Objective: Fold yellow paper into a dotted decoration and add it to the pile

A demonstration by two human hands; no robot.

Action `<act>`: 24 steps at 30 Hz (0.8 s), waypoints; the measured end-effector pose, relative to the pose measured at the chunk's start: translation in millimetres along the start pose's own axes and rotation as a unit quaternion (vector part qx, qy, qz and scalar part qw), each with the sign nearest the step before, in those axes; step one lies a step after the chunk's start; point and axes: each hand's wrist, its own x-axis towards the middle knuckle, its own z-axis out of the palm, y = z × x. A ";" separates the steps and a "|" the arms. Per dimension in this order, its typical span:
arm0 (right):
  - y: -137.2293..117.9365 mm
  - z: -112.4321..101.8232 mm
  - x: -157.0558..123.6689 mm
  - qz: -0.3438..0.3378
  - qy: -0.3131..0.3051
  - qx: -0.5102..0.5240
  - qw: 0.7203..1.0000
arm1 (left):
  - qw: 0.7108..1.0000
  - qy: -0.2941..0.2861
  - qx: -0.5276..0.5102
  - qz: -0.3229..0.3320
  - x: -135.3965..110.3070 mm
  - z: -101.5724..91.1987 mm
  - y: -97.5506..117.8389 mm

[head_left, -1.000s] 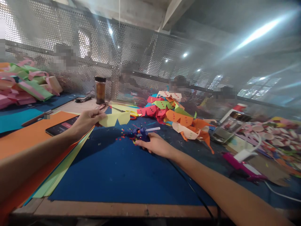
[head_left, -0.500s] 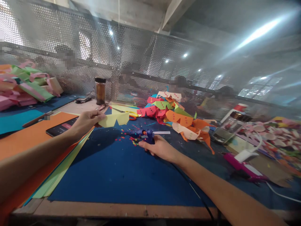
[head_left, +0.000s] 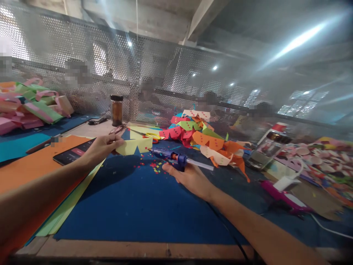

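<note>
Head view: left grip (head_left: 102, 145) pinches yellow paper (head_left: 135, 146); right grip (head_left: 191, 177) closed round glue gun (head_left: 176, 159).

A blue sheet (head_left: 132, 206) covers the middle of the surface, with an orange sheet (head_left: 24, 165) overlapping its left edge and a dark phone (head_left: 73, 152) lying on the orange. Behind, a brown jar (head_left: 116, 110) stands upright before the perforated metal screen (head_left: 165, 73); yellow-handled scissors (head_left: 153, 136) lie just beside a heap of dotted paper cut-outs (head_left: 204, 138). Far left: pink and green folded paper (head_left: 33, 108); right: a red-capped bottle (head_left: 268, 145), tilted, and a pink tool (head_left: 284, 197).
</note>
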 end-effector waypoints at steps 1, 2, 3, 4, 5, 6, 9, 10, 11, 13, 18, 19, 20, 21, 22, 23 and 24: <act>-0.7 -0.1 -0.1 -0.006 0.009 -0.009 1.000 | 1.000 -0.004 0.001 0.002 -0.5 0.5 -0.2; -1.3 -0.2 0.2 -0.013 0.016 -0.015 1.000 | 1.000 -0.007 0.002 0.004 -1.1 0.9 -0.2; -1.8 -0.2 0.8 -0.022 0.023 -0.020 0.999 | 1.000 -0.011 0.004 0.006 -1.8 1.2 0.0; -2.1 -0.3 1.5 -0.031 0.029 -0.023 0.999 | 1.000 -0.015 0.006 0.007 -2.5 1.5 0.5; -2.4 -0.3 2.3 -0.041 0.033 -0.025 0.998 | 1.000 -0.018 0.006 0.008 -3.1 1.7 1.1; -2.6 -0.1 3.0 -0.049 0.036 -0.026 0.998 | 1.000 -0.020 0.005 0.009 -3.8 2.0 2.0; -2.7 1.5 4.0 -0.053 0.047 -0.024 0.997 | 1.000 -0.025 0.000 0.008 -5.5 3.2 5.2; -2.3 2.4 4.0 -0.051 0.053 -0.023 0.997 | 1.000 -0.027 0.000 0.007 -6.1 3.7 6.5; -1.8 3.4 4.0 -0.050 0.059 -0.022 0.997 | 1.000 -0.029 0.002 0.005 -6.6 4.3 8.0; -0.2 5.4 3.8 -0.055 0.067 -0.019 0.996 | 0.999 -0.034 0.005 0.001 -7.7 5.5 10.9; 3.1 8.2 4.6 -0.065 0.076 -0.015 0.995 | 0.999 -0.039 0.008 -0.003 -10.0 7.3 15.7; 2.8 8.2 4.6 -0.064 0.075 -0.015 0.995 | 0.999 -0.040 0.009 -0.002 -10.4 7.4 16.2; 2.2 8.0 4.5 -0.061 0.074 -0.015 0.995 | 0.999 -0.042 0.011 -0.001 -10.8 7.5 16.6; 1.4 7.7 4.3 -0.058 0.072 -0.015 0.996 | 0.999 -0.045 0.013 0.001 -11.2 7.6 17.0; 0.4 7.3 4.0 -0.054 0.071 -0.013 0.996 | 0.999 -0.046 0.017 0.003 -11.6 7.7 17.5; -0.5 6.8 3.6 -0.050 0.070 -0.012 0.996 | 0.999 -0.048 0.020 0.003 -11.9 7.9 17.9; -1.3 6.5 3.1 -0.049 0.068 -0.009 0.996 | 0.999 -0.047 0.022 0.002 -12.2 8.1 18.4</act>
